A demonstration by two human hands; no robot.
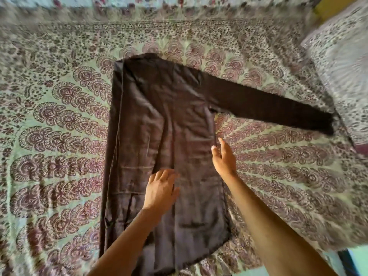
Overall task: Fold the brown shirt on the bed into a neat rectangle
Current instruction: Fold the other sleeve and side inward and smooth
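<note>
Head view: two bare forearms reach up from the bottom edge onto the brown shirt (159,116). It lies lengthwise down the middle of the bed (55,140), hem nearest and collar end farthest. The left hand (161,188) lies palm-down on the lower middle of the shirt, fingers loosely spread and nearly straight, gripping nothing. Just above and to the right of it in the frame, the right hand (224,158) is likewise open, fingers straight and close together, at the shirt's right edge. The frame is too blurred to tell whether it touches the cloth or hovers just over it. The shirt's left side looks folded inward, giving one long straight edge there. Farther up, a sleeve (268,108) runs out flat toward the right of the frame, its cuff near a heap of printed cloth (338,56) in the upper right. The bed wears a green and maroon patterned cover.
</note>
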